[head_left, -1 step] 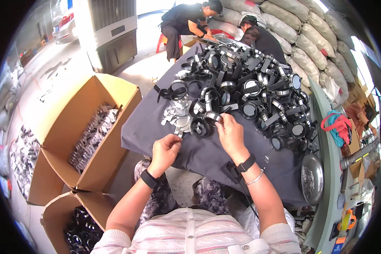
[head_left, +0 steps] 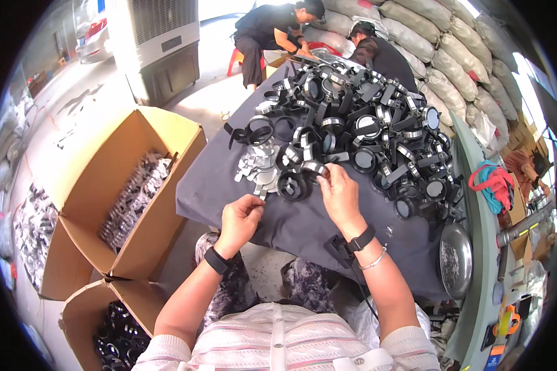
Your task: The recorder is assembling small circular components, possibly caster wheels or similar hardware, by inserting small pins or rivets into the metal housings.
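My left hand [head_left: 239,224] is closed in a pinch at the near edge of a small pile of flat silver metal pieces [head_left: 257,166]. Its fingertips meet the end of one silver metal piece [head_left: 264,190]. My right hand [head_left: 340,193] pinches the right side of a black ring with a silver band [head_left: 313,168]. Directly left of that ring, a wider black ring [head_left: 293,185] with something pale inside lies on the dark cloth. Beyond both hands is a large heap of black rings with silver bands and flat handles [head_left: 365,127].
Cardboard boxes at the left hold silver pieces [head_left: 136,201] and black parts [head_left: 120,334]. A round metal tray [head_left: 456,261] lies at the cloth-covered table's [head_left: 207,185] right edge. Two people [head_left: 272,37] work at the far end, before stacked sacks [head_left: 452,74].
My right hand and the ring in it have shifted very slightly to the right. The left hand stays almost where it was.
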Demonstrator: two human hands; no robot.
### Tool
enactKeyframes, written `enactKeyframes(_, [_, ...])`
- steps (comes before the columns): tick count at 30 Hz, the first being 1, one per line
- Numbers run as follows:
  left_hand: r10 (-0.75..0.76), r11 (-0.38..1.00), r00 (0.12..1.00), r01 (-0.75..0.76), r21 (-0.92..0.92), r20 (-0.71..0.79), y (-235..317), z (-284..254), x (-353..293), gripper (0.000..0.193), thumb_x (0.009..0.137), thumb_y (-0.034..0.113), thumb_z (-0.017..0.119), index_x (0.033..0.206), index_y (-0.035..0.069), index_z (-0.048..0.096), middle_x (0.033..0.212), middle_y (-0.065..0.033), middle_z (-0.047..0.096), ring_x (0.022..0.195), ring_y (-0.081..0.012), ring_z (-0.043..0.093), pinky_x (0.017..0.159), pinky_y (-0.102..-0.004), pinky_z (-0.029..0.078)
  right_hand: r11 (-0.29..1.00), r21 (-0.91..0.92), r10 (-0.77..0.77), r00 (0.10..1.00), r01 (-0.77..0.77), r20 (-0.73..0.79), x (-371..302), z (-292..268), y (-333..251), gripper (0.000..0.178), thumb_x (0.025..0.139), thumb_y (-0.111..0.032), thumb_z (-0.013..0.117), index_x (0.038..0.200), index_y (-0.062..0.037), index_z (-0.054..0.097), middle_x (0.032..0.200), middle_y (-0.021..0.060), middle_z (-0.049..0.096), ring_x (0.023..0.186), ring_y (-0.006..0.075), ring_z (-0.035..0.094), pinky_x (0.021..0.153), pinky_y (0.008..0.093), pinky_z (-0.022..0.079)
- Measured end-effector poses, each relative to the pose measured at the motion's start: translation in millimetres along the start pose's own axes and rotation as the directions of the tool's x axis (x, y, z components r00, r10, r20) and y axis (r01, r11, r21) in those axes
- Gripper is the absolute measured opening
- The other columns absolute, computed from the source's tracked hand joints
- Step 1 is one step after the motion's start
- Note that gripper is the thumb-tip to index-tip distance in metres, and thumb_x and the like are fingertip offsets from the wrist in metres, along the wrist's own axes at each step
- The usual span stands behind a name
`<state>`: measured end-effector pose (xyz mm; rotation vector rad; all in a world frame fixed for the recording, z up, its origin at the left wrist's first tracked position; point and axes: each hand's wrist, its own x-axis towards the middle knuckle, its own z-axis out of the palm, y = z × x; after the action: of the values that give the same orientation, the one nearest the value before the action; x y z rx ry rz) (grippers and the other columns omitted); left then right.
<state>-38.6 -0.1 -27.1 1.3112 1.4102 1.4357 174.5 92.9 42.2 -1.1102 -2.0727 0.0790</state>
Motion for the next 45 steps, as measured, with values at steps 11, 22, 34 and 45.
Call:
enactKeyframes(11, [-0.027,0.994,0.997,0.034,0.099,-0.075,9,10,9,0.012,0.078,0.004,0.062,0.088,-0.002,0.066,0.065,-0.0068,0.063,0.061,-0.0100,0.058,0.061,-0.0257,0.048,0.507,0.695,0.488,0.834,-0.510,0.256,46,-24,30,0.025,0.096,-0.022,0.049,0.082,-0.0021,0.056,0.065,0.0020,0.053,0.046,0.0081,0.047,0.040,0.0237,0.038])
enactKeyframes(22, [0.488,0.832,0.873,-0.462,0.307,-0.008,75,17,-18,0.053,0.088,0.007,0.057,0.138,0.003,0.039,0.111,-0.0126,0.061,0.098,-0.0176,0.058,0.082,-0.0303,0.047,0.435,0.581,0.180,0.699,-0.687,0.692,13,-75,15,0.022,0.095,-0.021,0.052,0.102,-0.0036,0.063,0.070,-0.0027,0.053,0.048,0.0045,0.044,0.041,0.0188,0.032])
enactKeyframes(34, [0.114,0.963,0.875,0.018,-0.267,0.471,31,47,-36,0.052,0.087,0.003,0.062,0.136,0.006,0.045,0.081,-0.0012,0.061,0.071,-0.0043,0.049,0.065,-0.0222,0.045,0.745,0.127,0.206,0.407,-0.655,0.890,-5,-36,21,0.021,0.091,-0.022,0.058,0.085,-0.0032,0.066,0.069,0.0040,0.060,0.049,0.0134,0.053,0.044,0.0274,0.042])
enactKeyframes(45, [0.274,0.943,0.925,-0.312,0.114,0.264,15,51,-28,0.036,0.079,0.015,0.072,0.109,0.000,0.059,0.080,-0.0160,0.066,0.066,-0.0266,0.064,0.063,-0.0353,0.050,0.742,0.152,-0.599,0.544,0.653,0.588,81,83,-75,0.014,0.081,-0.011,0.059,0.093,-0.0067,0.065,0.083,0.0094,0.058,0.081,0.0301,0.061,0.067,0.0408,0.049])
